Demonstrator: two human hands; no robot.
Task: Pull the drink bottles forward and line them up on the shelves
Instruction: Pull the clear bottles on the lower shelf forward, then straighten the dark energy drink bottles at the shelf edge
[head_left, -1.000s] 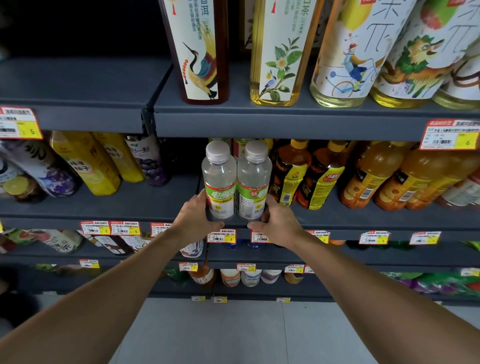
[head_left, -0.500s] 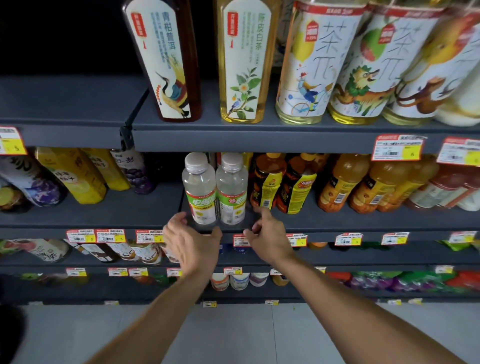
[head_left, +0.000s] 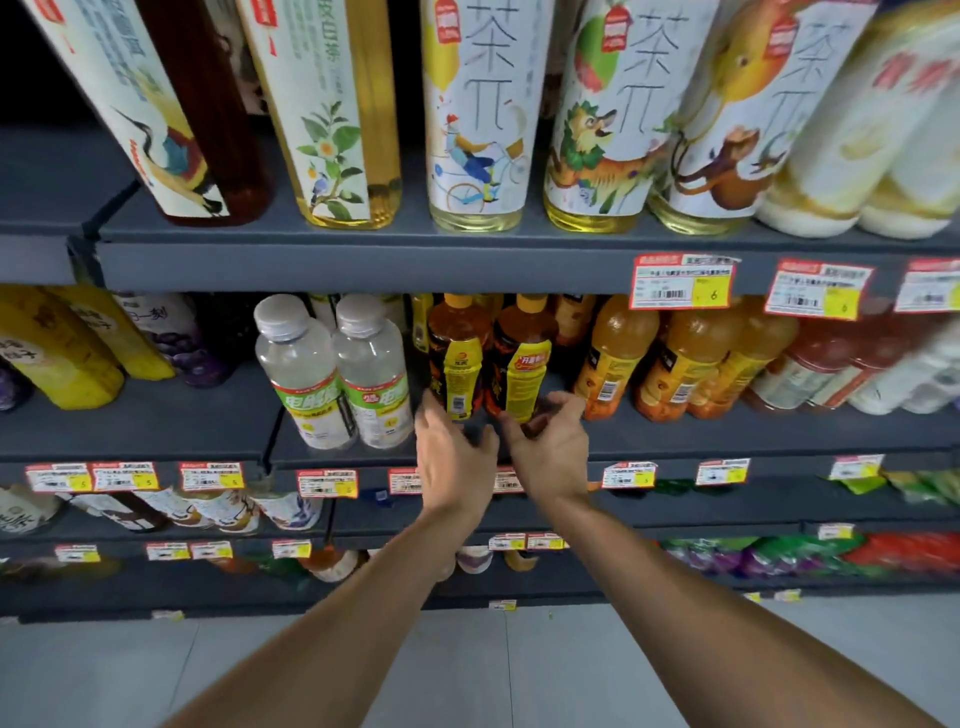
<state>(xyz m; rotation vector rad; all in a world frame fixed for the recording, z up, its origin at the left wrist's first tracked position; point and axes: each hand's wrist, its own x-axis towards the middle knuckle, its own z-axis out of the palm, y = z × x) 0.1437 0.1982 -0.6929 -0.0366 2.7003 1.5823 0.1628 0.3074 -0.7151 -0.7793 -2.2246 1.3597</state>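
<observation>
At the left of the middle shelf (head_left: 156, 415), two clear bottles (head_left: 306, 374) stand upright at its front edge, long axes vertical, grey caps up and green labels facing out. Just right of them and set farther back on the same shelf, two dark tea bottles (head_left: 522, 364) also stand upright, yellow caps up, yellow labels forward. The left hand (head_left: 452, 457) hovers by the left one's base, fingers loosely spread, holding nothing. The right hand (head_left: 550, 452) cups round the right one's base with fingers curled; blur hides whether it grips. Orange bottles (head_left: 613, 358) stand upright further right along the shelf.
</observation>
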